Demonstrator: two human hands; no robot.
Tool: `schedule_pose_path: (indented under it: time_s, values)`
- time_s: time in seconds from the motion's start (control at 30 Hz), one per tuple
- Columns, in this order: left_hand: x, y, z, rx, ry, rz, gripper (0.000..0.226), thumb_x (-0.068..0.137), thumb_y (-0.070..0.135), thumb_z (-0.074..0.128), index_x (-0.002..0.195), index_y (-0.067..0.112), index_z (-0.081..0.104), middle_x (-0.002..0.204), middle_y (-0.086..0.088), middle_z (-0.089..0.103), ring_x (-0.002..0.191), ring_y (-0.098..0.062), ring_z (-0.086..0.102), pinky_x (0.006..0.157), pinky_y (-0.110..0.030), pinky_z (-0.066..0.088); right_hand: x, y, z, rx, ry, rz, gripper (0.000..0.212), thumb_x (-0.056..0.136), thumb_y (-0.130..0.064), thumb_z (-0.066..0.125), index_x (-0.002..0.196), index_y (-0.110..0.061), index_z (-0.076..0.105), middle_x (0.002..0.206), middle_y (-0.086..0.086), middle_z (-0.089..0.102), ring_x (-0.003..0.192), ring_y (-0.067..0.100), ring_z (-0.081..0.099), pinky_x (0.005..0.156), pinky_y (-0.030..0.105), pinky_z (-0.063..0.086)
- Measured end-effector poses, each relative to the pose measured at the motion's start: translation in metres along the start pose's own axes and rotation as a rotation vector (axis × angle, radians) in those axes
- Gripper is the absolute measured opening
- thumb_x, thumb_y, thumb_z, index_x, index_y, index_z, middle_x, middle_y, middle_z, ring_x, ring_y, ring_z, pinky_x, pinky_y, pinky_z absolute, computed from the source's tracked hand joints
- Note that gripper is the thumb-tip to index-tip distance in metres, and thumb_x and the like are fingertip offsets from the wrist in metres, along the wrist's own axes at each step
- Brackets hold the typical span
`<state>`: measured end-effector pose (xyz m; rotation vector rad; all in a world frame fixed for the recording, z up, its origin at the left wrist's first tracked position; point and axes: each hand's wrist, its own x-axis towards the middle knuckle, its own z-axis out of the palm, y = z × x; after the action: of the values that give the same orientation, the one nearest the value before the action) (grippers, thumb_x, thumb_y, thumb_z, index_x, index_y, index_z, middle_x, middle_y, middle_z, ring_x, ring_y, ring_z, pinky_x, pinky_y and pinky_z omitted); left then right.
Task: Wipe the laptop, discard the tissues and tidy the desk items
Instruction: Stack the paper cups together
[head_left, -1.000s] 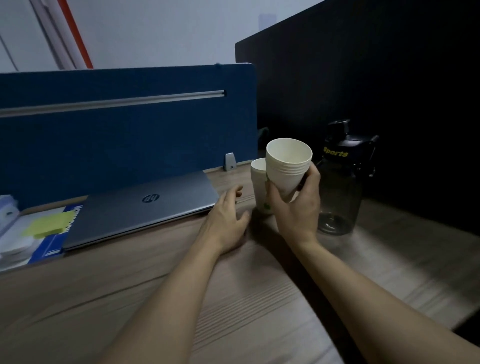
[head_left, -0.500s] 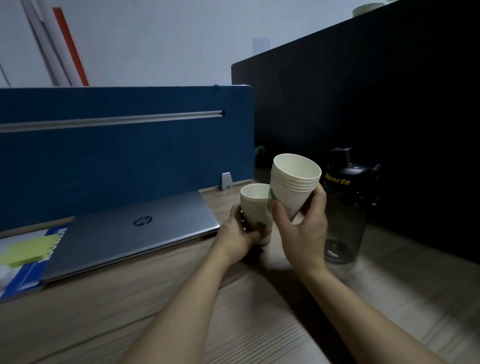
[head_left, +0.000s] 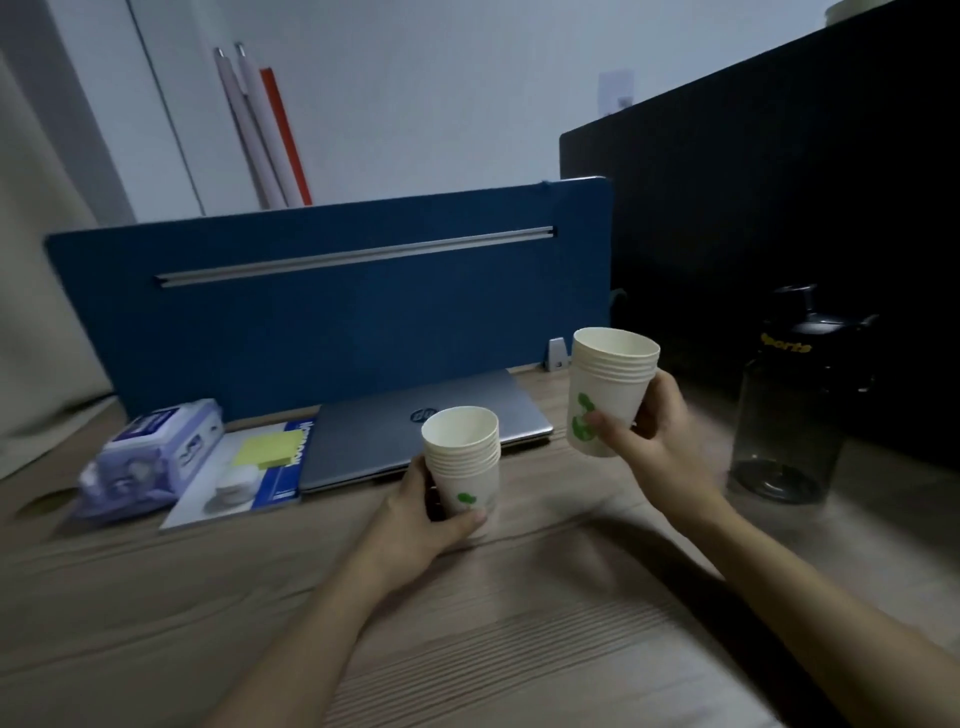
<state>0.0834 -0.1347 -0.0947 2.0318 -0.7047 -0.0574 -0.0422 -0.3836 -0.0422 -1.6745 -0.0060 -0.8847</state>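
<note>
My left hand (head_left: 423, 522) grips a stack of white paper cups (head_left: 462, 457) with green prints, standing on or just above the wooden desk (head_left: 493, 649). My right hand (head_left: 657, 441) holds a second stack of paper cups (head_left: 610, 384) raised in the air, to the right of and higher than the first. A closed silver laptop (head_left: 395, 431) lies behind the left stack, against the blue divider.
A pack of wet wipes (head_left: 150, 457) lies at the far left. Beside it is a booklet (head_left: 244, 478) with a yellow sticky-note pad (head_left: 267, 449) on top. A dark sports bottle (head_left: 800, 400) stands at the right. The blue divider (head_left: 332, 312) and a black panel (head_left: 779, 208) close off the back.
My left hand went from flat on the desk to gripping the second cup stack and drew it left, away from the bottle. The right hand's stack stays raised. The view swung left.
</note>
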Motion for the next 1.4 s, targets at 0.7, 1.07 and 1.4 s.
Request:
schedule_pose_path:
  time_s: [0.7,1.07,1.4]
  values:
    - [-0.029,0.001,-0.031,-0.095,-0.120,-0.072,0.085,0.058,0.060,0.083,0.130,0.049,0.040,0.117,0.026,0.064,0.104,0.005,0.063,0.094,-0.035,0.054,-0.006,-0.039,0.124,0.038,-0.326,0.039,0.052,0.077,-0.031,0.079,0.121,-0.023,0.053,0.118,-0.001,0.064,0.108,0.015,0.063,0.092,0.047,0.054]
    - [-0.027,0.001,-0.029,-0.067,-0.134,-0.058,0.086,0.057,0.059,0.083,0.131,0.052,0.039,0.118,0.025,0.064,0.105,0.004,0.062,0.093,-0.034,0.054,-0.029,-0.012,0.134,0.244,-0.295,0.148,0.051,0.087,-0.024,0.069,0.133,-0.020,0.048,0.122,-0.001,0.064,0.110,0.009,0.063,0.084,0.022,0.054]
    - [-0.030,0.004,-0.035,0.101,-0.113,0.039,0.054,0.084,0.031,0.074,0.128,0.053,0.051,0.114,0.027,0.063,0.094,0.019,0.057,0.087,-0.013,0.049,-0.021,0.024,0.111,-0.053,-0.406,0.170,0.065,0.072,-0.019,0.078,0.129,-0.026,0.047,0.123,-0.002,0.062,0.114,0.013,0.060,0.097,0.037,0.052]
